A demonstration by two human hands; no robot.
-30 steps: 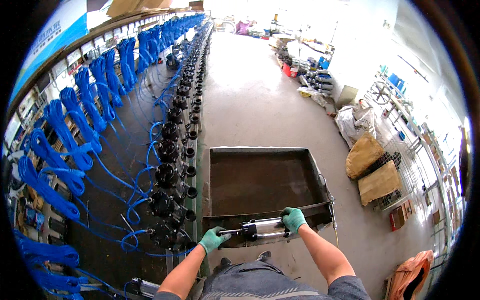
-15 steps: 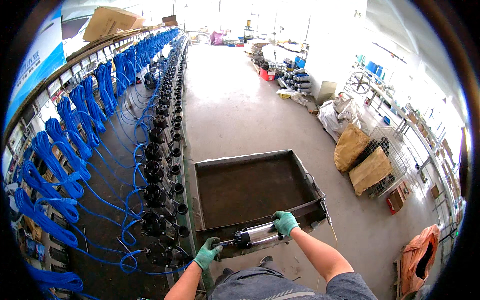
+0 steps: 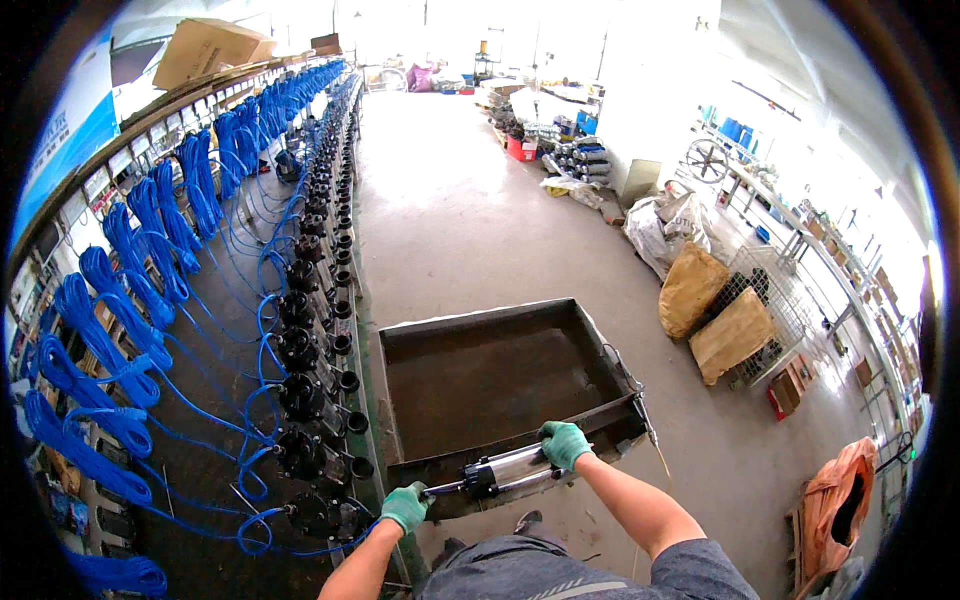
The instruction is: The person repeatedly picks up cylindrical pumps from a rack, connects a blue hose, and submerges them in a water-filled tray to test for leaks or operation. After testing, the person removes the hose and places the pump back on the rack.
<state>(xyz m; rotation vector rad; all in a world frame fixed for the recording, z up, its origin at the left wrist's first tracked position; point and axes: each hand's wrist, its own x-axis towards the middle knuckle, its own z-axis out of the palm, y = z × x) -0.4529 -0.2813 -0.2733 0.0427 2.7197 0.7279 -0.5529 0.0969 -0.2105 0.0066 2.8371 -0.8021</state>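
Head view, ordered from the person outward. Nearest, both gloved hands carry one pneumatic cylinder (image 3: 500,470), a silver barrel with dark end caps and a thin rod. The left hand (image 3: 405,506) is closed around the rod end, low and close to the body; the right hand (image 3: 564,443) is closed over the far end cap, slightly higher and farther out. The cylinder's long axis therefore runs from lower left to upper right, nearly parallel to the near rim of the cart tray (image 3: 600,345), and it appears to lie along or just above that rim; contact with the rim cannot be told. The tray's dark bed lies directly beyond the cylinder, away from the body, so the right hand is the nearer one to it. To the left, just beside the tray, stands a long test bench (image 3: 200,480) with a row of black valve fittings (image 3: 300,395) and coiled blue air hoses (image 3: 100,340). Farther right, well apart, are tan sacks (image 3: 715,315) beside a wire cage, and a bare concrete floor (image 3: 450,200) runs on toward distant clutter.
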